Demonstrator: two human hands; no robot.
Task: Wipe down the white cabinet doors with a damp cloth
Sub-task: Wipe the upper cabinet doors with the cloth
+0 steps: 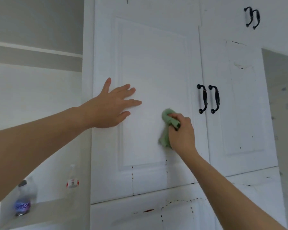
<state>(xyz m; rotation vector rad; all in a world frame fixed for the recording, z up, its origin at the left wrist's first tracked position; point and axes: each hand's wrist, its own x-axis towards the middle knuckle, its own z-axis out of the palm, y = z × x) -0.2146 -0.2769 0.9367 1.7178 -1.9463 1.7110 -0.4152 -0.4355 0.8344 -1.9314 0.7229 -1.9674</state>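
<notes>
A white panelled cabinet door (pixel 150 63) fills the middle of the view. My left hand (pixel 113 105) lies flat on its left side, fingers spread and holding nothing. My right hand (pixel 181 131) grips a bunched green cloth (pixel 167 123) and presses it against the door's right part, just left of the black handle (pixel 202 98). Part of the cloth hangs below my fist. A second white door (pixel 236 105) with its own black handle (pixel 214 99) adjoins on the right, its paint chipped in places.
More white doors sit above, with two black handles (pixel 253 17) at the upper right, and below, where paint is chipped. An open shelf on the left holds a plastic bottle (pixel 24 198) and a second bottle (pixel 72 178). A wall opening shows at the far right.
</notes>
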